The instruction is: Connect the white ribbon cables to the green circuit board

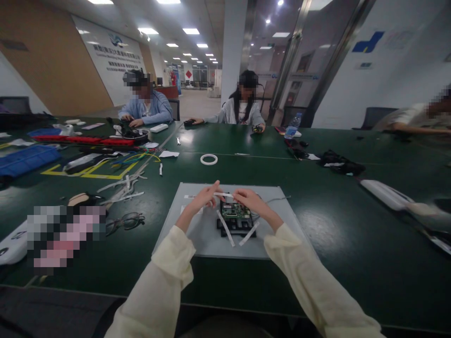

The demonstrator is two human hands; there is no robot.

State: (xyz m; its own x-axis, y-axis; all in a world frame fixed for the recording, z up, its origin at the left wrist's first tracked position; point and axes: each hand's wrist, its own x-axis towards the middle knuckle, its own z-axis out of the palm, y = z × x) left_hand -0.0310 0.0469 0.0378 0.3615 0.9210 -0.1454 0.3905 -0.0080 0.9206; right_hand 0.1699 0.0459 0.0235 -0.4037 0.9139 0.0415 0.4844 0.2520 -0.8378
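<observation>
A short white strip [223, 194] is stretched between my two hands above a green circuit board [235, 211]. My left hand [205, 197] pinches its left end with finger and thumb. My right hand [252, 200] is closed on its right end. The board sits on a black frame [235, 230], which lies on a grey mat [197, 241]. Two more white strips, a left one [226, 228] and a right one [249, 234], slant down from the board over the frame. My hands partly hide the board's upper edge.
A white tape roll [209, 159] lies beyond the mat. Glasses [128, 222], loose strips [128, 188] and a blue tray [30, 159] are at left. White devices [384, 193] and black items are at right. Several people sit around the green table [334, 281].
</observation>
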